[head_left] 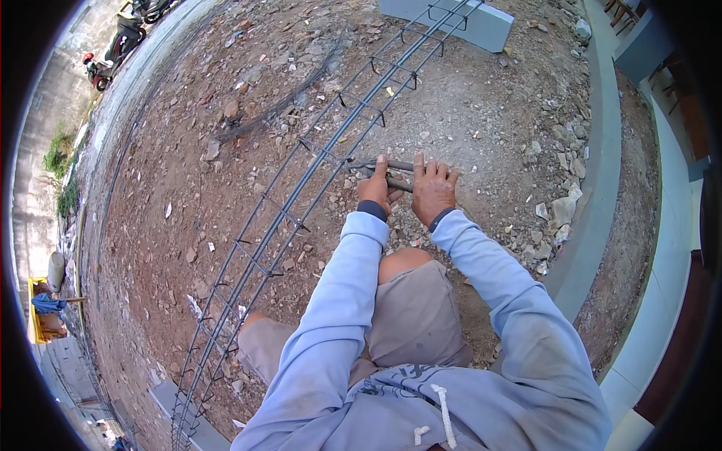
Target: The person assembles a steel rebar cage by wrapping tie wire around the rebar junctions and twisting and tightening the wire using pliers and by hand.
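Note:
A long steel rebar cage (284,210) with square stirrups runs diagonally over the ground from the lower left to the top. Dark long-handled pliers (398,183) have their jaws at the cage's right-hand bar. My left hand (380,189) is closed around the handles near the jaws. Further right, my right hand (434,188) grips the handle ends, its fingers bent over the upper handle. Whether a wire sits in the jaws is too small to tell.
A grey block (474,28) supports the cage's top end, another slab (167,398) its lower end. Rubble (558,214) lies along a concrete edge (594,225) at the right. Motorbikes (120,46) stand at the upper left. Loose dark mesh (289,109) lies left of the cage.

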Motion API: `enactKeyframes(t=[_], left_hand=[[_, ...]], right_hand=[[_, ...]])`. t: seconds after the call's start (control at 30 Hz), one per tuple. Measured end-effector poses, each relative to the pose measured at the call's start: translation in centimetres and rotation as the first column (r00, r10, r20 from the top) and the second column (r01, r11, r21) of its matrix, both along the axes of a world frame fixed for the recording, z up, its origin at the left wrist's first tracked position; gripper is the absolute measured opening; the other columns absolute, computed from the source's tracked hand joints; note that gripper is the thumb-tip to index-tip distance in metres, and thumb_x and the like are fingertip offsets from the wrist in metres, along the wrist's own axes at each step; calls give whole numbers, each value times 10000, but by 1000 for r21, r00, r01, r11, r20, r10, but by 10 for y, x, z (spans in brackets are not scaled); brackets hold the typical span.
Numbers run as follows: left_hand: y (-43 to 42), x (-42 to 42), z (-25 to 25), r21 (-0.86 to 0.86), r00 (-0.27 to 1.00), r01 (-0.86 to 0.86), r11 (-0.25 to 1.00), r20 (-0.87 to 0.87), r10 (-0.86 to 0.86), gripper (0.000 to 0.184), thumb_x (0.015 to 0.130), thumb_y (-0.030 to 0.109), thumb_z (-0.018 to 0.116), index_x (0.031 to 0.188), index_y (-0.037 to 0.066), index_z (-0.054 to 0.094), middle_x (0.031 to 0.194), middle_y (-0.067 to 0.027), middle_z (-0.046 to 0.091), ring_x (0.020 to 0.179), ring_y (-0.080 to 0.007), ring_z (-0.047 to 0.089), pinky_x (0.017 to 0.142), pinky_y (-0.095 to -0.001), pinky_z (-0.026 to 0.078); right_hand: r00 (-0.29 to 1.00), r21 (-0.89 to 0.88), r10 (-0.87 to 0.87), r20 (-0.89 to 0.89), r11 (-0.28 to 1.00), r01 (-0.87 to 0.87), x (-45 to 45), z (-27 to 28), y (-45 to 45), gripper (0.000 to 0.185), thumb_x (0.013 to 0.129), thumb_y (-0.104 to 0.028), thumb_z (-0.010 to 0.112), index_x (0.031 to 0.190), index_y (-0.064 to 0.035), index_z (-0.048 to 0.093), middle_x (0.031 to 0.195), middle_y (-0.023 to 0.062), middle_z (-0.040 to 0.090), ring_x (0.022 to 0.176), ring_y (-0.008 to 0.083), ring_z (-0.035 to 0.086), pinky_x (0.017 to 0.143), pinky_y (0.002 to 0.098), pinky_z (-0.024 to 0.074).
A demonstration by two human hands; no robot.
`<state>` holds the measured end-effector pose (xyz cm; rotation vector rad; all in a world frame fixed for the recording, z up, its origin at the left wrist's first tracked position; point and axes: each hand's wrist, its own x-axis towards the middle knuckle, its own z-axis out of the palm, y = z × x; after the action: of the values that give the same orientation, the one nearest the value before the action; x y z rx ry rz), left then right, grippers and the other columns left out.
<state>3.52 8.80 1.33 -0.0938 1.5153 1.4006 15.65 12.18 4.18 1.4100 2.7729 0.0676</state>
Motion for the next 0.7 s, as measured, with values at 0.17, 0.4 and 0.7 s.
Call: enactKeyframes(t=[0.17,0.4,0.7], left_hand=[[-4,2,2,43,999,-41,998,31,40,505,828,586,575,928,92,593,858,-79,614,788,-226,621,714,-391,536],[-18,-1,-15,88,998,-40,995,45,36,558,773,621,625,943,92,576,989,-83,561,971,-233,540,860,-444,419],[-15,-3,-22,312,973,-84,946,229,11,367,862,439,623,948,87,559,871,-90,612,841,-250,626,754,-389,532]], right_hand=[[1000,-263,-27,-11,964,23,-4,0,10,494,808,-212,570,1265,-48,482,1108,189,585,1056,344,561,916,513,400],[995,-577,79,-62,811,-100,-3,-3,43,292,743,-230,598,948,-30,653,944,226,654,891,325,650,800,413,511],[990,-992,-95,109,-70,102,-7,14,73,278,858,-292,585,831,-15,596,670,102,585,552,217,583,506,369,472]])
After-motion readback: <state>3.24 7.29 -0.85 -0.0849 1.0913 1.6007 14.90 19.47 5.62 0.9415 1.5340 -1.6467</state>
